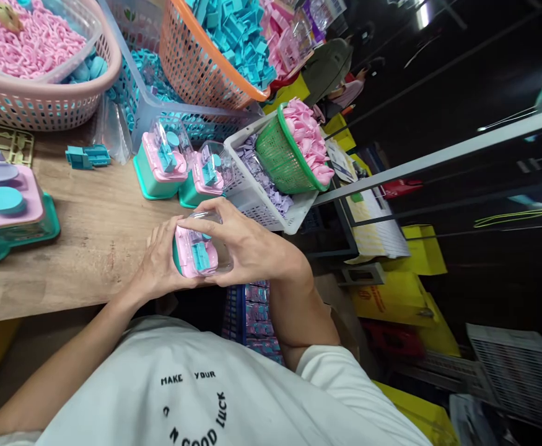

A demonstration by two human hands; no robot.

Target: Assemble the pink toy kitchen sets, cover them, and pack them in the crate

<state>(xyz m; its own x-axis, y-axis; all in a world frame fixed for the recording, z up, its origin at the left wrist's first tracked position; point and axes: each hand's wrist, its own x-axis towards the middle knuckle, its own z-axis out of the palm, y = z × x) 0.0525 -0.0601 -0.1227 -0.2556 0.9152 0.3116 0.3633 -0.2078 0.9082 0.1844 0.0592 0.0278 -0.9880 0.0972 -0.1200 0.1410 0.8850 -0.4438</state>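
At the table's front edge, both my hands are closed round a small plastic toy box with a teal base, pink top and turquoise parts. My left hand grips its base side. My right hand holds the transparent cover on the other side. Whether the cover is fully seated is hidden by my fingers. Just beyond stand two similar covered boxes, a nearer-left toy box and a smaller-looking toy box. At the far left sits a larger pink and teal toy set.
Behind are a pink basket, an orange basket of turquoise parts, and a green basket on a white crate. Turquoise pieces lie on the wooden table. A blue crate of packed toys stands below the edge.
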